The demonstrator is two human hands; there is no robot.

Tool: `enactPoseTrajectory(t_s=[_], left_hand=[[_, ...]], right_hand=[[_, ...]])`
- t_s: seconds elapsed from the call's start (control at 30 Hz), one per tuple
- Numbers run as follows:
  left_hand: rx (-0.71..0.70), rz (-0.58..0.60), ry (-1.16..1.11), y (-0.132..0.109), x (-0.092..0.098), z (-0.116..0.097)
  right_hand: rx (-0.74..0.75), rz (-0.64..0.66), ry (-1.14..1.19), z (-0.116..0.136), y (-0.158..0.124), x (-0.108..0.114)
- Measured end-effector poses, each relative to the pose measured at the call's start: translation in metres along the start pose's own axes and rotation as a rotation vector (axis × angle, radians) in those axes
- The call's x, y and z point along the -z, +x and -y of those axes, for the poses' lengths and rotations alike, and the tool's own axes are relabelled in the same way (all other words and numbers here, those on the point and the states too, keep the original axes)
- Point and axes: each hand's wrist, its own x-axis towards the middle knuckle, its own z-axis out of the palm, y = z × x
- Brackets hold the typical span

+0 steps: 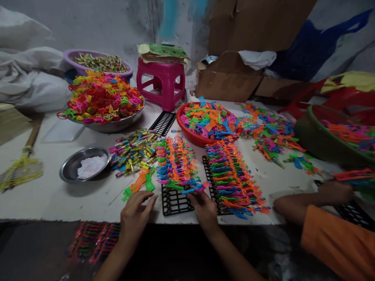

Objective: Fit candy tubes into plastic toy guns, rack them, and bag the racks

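My right hand [205,214] pinches a blue plastic toy [191,190] with a pink and orange end, over the front of a black grid rack [177,205]. Rows of colourful plastic toys [177,160] stand in the back part of that rack; its front slots are visible. My left hand [136,214] is at the table's front edge, thumb and fingers apart, with nothing seen in it. Just beyond it lie a green, gun-shaped plastic piece [149,180] and an orange one [140,180]. Behind these is a heap of small tubes with coloured labels [137,150].
A second rack of toys [234,175] stands to the right. Beyond are a red basin [187,134] and a metal bowl of plastic pieces [117,121]. A small steel bowl [68,171] holds paper slips. At right, a co-worker's arm in an orange sleeve [336,234] reaches over the table.
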Motion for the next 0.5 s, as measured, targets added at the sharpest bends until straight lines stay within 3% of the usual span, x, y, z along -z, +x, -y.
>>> enactPoseTrajectory(t_s=[0.1,0.27,0.5], left_hand=[[0.095,-0.051,0.118,0.006,0.018,0.019],[0.210,-0.015,0.296,0.011,0.039,0.047],[0.164,0.024,0.360,0.010,0.038,0.052]], right_hand=[[0.186,-0.052,-0.145,0.002,0.005,-0.002],[0.381,-0.039,-0.315,0.006,0.010,0.000],[0.428,-0.042,-0.511,0.006,0.008,-0.003]])
